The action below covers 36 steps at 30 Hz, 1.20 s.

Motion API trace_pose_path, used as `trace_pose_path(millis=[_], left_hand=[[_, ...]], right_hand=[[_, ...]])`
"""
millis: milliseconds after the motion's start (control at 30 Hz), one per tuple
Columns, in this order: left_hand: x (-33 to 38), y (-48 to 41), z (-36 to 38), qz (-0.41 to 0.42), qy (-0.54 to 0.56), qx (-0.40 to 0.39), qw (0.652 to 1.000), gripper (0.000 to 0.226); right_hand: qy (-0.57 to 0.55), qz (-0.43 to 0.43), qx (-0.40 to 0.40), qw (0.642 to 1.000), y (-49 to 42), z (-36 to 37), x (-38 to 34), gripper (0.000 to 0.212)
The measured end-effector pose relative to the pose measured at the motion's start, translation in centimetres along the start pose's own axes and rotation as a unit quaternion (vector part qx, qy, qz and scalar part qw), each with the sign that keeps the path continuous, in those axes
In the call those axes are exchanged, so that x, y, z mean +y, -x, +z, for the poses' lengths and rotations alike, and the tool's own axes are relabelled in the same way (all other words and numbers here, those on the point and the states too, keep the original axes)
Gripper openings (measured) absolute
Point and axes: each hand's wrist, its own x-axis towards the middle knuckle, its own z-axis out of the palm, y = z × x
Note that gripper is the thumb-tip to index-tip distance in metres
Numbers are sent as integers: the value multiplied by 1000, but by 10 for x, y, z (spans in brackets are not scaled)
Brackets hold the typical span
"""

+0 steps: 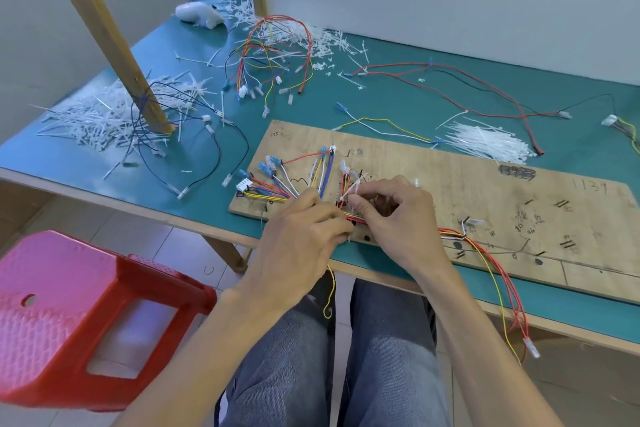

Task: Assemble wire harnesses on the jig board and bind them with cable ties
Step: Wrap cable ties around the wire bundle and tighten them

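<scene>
gripping the wire harness (356, 219) with both hands, you work at the near edge of the jig board (485, 191), which lies flat on the green desk (381, 104). your left hand (304, 236) curls its fingers round the bundled wires, and your right hand (394, 215) pinches a white cable tie (353, 189) beside the bundle. blue-tipped wire ends (268, 167) fan out left of your hands. a heap of loose ties (485, 142) lies at the board's far edge.

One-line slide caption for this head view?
Left hand grips the wire bundle on the wooden jig board while right hand pinches a white cable tie; spare ties lie beyond.
</scene>
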Motion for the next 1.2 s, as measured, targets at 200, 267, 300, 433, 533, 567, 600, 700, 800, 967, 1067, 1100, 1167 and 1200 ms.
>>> trace_pose_path(millis=[200,267,300,433,533,567,600,700,800,967,1067,1100,1167,1200], left_hand=[[-9,-6,6,80,-37,14,996,6],[-7,-8,8,42,-15,29,999,7],[-5,-8,10,-2,19,38,999,8],[3,-10,16,-150,147,64,976,5],[7,-17,17,-208,219,62,951,13],[8,-19,16,-223,239,64,943,23],[8,-22,16,-232,251,66,937,34],[7,-27,13,-252,265,64,928,49],[8,-29,11,-272,259,48,926,51],[7,-33,8,-285,230,34,930,53],[7,-34,8,-289,221,33,931,54],[8,-34,8,-289,221,34,931,54],[8,-35,8,-286,220,37,932,54],[8,-35,8,-285,219,38,932,54]], right_hand=[[-41,11,8,999,1,-2,-3,17],[-52,12,11,998,1,-2,-3,16],[-61,13,12,998,1,-3,-3,14],[-81,11,9,997,3,-5,-4,15],[-97,23,0,995,3,-6,-3,15],[-98,24,-1,995,3,-6,-2,16],[-97,23,-1,995,3,-7,-2,16],[-96,20,-8,995,2,-8,-1,18],[-98,17,-14,995,2,-9,1,19],[-77,7,-12,997,1,-7,2,19],[-70,5,-11,997,1,-7,3,18],[-62,3,-11,998,1,-6,3,18],[-55,2,-11,998,1,-6,3,17],[-56,1,-12,998,1,-6,3,17]])
